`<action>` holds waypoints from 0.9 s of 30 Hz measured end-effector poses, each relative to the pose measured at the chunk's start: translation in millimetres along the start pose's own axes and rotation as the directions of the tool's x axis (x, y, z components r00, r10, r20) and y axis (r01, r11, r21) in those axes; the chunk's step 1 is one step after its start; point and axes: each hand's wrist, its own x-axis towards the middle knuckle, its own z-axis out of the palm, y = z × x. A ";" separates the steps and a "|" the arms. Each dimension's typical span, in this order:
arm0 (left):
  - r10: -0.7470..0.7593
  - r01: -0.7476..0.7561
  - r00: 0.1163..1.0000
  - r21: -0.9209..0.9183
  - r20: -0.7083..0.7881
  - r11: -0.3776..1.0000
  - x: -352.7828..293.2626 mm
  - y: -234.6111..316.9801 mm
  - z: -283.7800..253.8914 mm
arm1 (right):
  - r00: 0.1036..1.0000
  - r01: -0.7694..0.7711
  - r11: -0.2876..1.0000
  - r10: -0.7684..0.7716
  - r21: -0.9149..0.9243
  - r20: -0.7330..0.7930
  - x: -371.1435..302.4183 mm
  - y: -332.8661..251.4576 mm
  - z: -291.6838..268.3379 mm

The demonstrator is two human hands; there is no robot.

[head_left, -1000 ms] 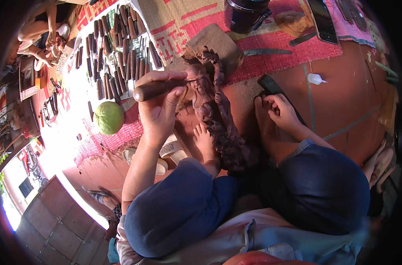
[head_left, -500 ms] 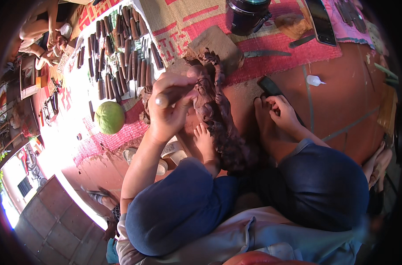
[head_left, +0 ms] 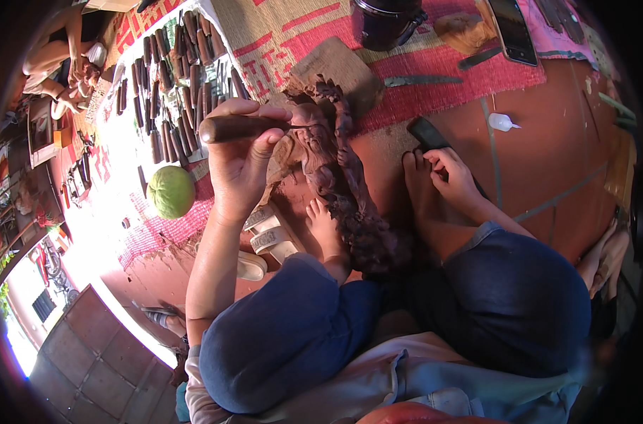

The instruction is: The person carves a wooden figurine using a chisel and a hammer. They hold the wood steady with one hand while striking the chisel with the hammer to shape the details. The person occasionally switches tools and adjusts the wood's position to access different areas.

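My left hand [head_left: 240,159] is closed around the dark wooden handle of a carving chisel [head_left: 233,129], held nearly level. Its thin blade reaches right to the bearded head of a reddish-brown wood carving [head_left: 320,152]. The carving leans between my feet, its upper end by a wooden block [head_left: 335,71]. My right hand [head_left: 454,180] lies at my right foot [head_left: 414,180], fingers bent inward; whether they hold anything is hidden. Just beyond and partly under that hand is a long black tool [head_left: 427,133] on the floor.
Many wooden-handled chisels [head_left: 187,78] lie on a white cloth at the far left. A green round fruit [head_left: 171,192] sits on the red mat [head_left: 169,230]. Sandals [head_left: 270,237] stand by my left foot. Farther right are a phone [head_left: 512,32] and a small white bottle [head_left: 502,122].
My left hand has shifted left and turned, so the chisel handle now points left instead of toward me. Its blade now shows at the carved head. My right hand stays in place.
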 end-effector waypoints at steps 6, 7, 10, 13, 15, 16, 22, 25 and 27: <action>0.013 -0.012 1.000 -0.006 0.028 1.000 1.4 1.6 1.9 | 1.000 0.012 1.000 -0.012 0.005 -0.006 0.0 -1.1 -0.8; 0.029 -0.030 0.999 0.018 0.041 0.999 2.1 1.5 2.0 | 1.000 0.009 1.000 -0.009 0.008 -0.004 -0.1 -0.7 -0.9; 0.051 -0.057 0.996 0.079 0.076 0.995 3.5 0.5 2.7 | 1.000 0.005 1.000 -0.005 0.016 -0.003 0.1 -1.8 -1.0; 0.092 -0.122 0.986 0.215 0.141 0.969 6.8 1.2 2.8 | 1.000 0.015 1.000 -0.015 -0.004 -0.010 -0.2 -1.2 -1.6; 0.185 -0.277 0.951 0.416 0.250 0.866 14.4 4.1 0.5 | 1.000 0.023 1.000 -0.023 0.001 -0.010 0.6 -2.2 -1.0; 0.109 -0.185 0.969 0.352 0.223 0.918 18.3 6.1 4.8 | 1.000 0.026 1.000 -0.026 0.003 -0.010 1.0 -2.8 -1.0; -0.100 -0.130 0.919 0.534 0.380 0.836 50.1 17.0 21.0 | 1.000 0.003 1.000 -0.003 -0.019 -0.009 0.5 -3.0 0.2; -0.033 -0.138 0.943 0.479 0.332 0.867 44.9 12.7 20.6 | 1.000 0.012 1.000 -0.012 0.006 -0.019 0.4 -1.7 0.5; 0.074 -0.144 0.972 0.315 0.223 0.938 37.3 6.5 18.0 | 1.000 0.021 1.000 -0.021 0.005 -0.023 -0.3 -1.3 0.3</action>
